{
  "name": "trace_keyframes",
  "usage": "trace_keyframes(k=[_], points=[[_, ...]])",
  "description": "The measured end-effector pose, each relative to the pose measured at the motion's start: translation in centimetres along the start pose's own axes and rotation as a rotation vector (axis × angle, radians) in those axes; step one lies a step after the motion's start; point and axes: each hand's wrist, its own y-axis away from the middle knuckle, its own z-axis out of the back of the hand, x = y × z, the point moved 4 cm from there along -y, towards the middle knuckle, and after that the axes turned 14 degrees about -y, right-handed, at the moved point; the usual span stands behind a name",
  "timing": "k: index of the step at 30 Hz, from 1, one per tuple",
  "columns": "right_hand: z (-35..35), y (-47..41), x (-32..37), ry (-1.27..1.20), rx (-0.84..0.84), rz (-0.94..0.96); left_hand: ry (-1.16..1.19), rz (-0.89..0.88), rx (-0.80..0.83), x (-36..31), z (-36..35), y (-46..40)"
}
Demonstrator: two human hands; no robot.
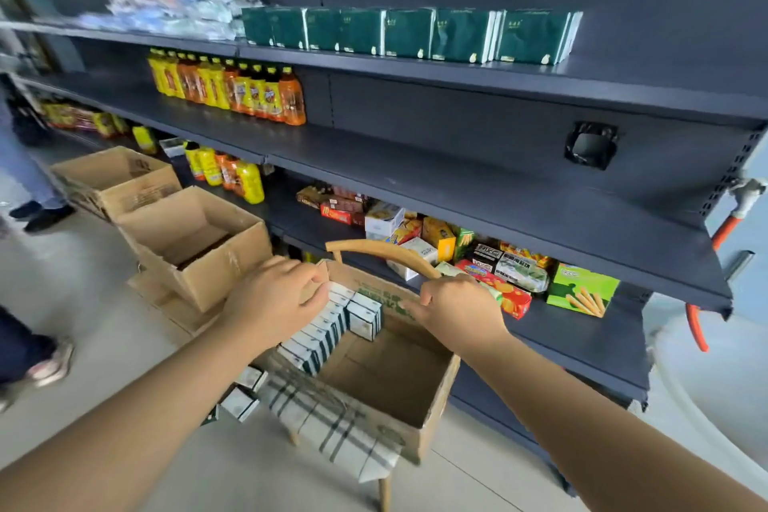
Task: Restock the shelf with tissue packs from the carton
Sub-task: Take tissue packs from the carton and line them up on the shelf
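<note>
Both forearms enter from the bottom of the view, and we note the two hands working at an open carton (399, 378) that sits on a small wooden chair with a plaid cushion (328, 420). Our left hand (274, 295) has its fingers curled over the carton's left flap edge, gripping the cardboard. Our right hand (457, 303) is curled at the far rim of the carton, close to the chair's curved backrest (382, 254); we cannot tell whether it holds the rim or the backrest.

Inside the carton we record a row of tissue packs (320, 337) standing on edge along the left wall, with a few more at the far corner. The right half of the carton floor is bare cardboard. Several loose packs (243, 395) lie on the floor just beside the carton's near left corner.

On the top shelf (457, 69) a line of dark green tissue packs (411, 33) stands upright side by side, with crumpled plastic wrapping (174, 8) to its left. Below, bottled drinks (232, 89) fill the left part of the second shelf. Lower shelves carry more bottles and assorted snack boxes (498, 262).

Two further open cartons (166, 220) stand on the floor to the left. At the left edge we observe the feet of other persons (41, 214), blurred.
</note>
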Motion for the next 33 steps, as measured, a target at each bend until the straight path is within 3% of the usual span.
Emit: trace_keyframes(k=[9, 16, 28, 33], points=[[-8.9, -5.1, 7.4, -0.046, 0.115, -0.215, 0.097, -0.086, -0.033, 10.7, -6.5, 1.5], [-13.9, -7.8, 8.0, -0.247, 0.135, -0.406, 0.2, -0.143, 0.013, 13.5, -11.6, 1.2], [-21.7, -16.7, 0.0, -0.503, 0.21, -0.656, 0.271, -0.119, 0.277, 13.1, -24.4, -4.6], [-28.1, -20.6, -5.3, -0.736, 0.25, -0.893, 0.277, -0.094, 0.409, 12.2, -30.0, -5.6]])
